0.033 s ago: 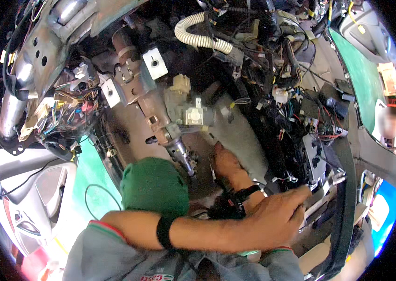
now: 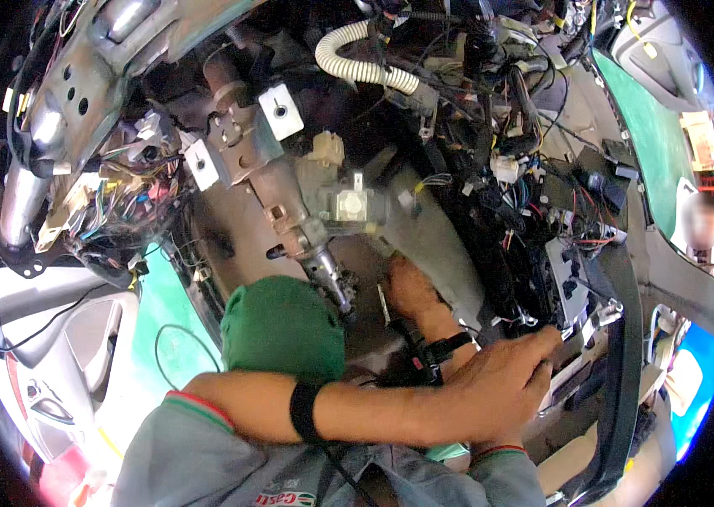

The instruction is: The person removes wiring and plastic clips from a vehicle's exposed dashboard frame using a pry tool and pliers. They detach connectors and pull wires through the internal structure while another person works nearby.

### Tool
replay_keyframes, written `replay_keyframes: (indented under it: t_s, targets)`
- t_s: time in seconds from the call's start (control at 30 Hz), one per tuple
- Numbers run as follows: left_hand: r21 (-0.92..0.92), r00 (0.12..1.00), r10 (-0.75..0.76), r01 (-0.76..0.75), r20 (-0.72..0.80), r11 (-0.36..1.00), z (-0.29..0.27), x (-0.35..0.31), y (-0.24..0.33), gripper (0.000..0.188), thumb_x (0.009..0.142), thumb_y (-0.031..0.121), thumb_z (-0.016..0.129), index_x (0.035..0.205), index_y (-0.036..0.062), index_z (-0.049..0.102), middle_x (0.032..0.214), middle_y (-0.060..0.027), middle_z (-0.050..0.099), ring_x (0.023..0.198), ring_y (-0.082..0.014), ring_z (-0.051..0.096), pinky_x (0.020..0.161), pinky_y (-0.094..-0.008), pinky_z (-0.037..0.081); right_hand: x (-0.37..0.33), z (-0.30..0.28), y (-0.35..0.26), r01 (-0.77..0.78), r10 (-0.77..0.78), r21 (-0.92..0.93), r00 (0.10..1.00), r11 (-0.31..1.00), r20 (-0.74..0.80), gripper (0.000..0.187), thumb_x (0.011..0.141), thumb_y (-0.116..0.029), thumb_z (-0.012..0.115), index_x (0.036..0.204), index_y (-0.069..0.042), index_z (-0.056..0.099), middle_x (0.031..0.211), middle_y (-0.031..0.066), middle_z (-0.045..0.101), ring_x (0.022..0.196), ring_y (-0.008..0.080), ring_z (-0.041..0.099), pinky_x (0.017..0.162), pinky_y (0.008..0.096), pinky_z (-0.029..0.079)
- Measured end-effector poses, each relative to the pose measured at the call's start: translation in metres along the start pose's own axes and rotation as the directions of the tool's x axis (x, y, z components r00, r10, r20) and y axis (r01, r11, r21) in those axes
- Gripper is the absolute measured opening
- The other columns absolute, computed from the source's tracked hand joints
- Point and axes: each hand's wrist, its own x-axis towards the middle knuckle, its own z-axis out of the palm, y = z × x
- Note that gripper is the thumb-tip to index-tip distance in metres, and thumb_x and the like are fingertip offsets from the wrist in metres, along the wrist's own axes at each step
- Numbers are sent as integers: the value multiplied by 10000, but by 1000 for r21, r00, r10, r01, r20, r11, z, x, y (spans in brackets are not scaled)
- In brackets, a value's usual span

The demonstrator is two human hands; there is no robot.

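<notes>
My left arm crosses in front of my body to the right. My left hand is closed with bent fingers, beside a silver bracket; what it holds, if anything, is hidden. Farther up, my right hand is low over the brown floor, fingers curled. A thin silvery rod-like piece shows just left of it; I cannot tell whether the hand grips it. To its left hangs a bare steering column with a splined shaft end. A rounded green cloth cap-like shape covers the area below that shaft.
Loose wiring harnesses and connectors crowd the right side. A white corrugated hose curves at the top. A metal crossbeam spans the upper left. An open door panel stands at left. Another person is at far right.
My left hand and forearm have shifted up slightly. The green shape has moved a little up and right. My right hand stays in nearly the same place.
</notes>
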Motion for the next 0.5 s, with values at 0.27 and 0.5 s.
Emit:
replay_keyframes:
  t_s: [0.27, 0.5]
  targets:
    - [-83, 999, 10, -13, -30, 997, 3, -26, -2, 265, 892, 107, 528, 1144, 26, 517, 902, -254, 612, 854, -448, 615, 748, -512, 482, -5, -88, 21, -202, 225, 268, 972, 942, -59, 252, 884, -191, 580, 982, 41, 581, 876, 310, 609, 895, 500, 578, 777, 521, 473]
    - [-182, 997, 36, -47, -64, 982, -10, -35, 17, 381, 898, 67, 463, 1266, -27, 429, 885, -292, 607, 860, -475, 605, 784, -537, 470, 14, -82, 4, -103, 192, 346, 952, 933, -236, 252, 910, -164, 552, 813, 62, 607, 789, 287, 609, 789, 474, 602, 672, 440, 472]
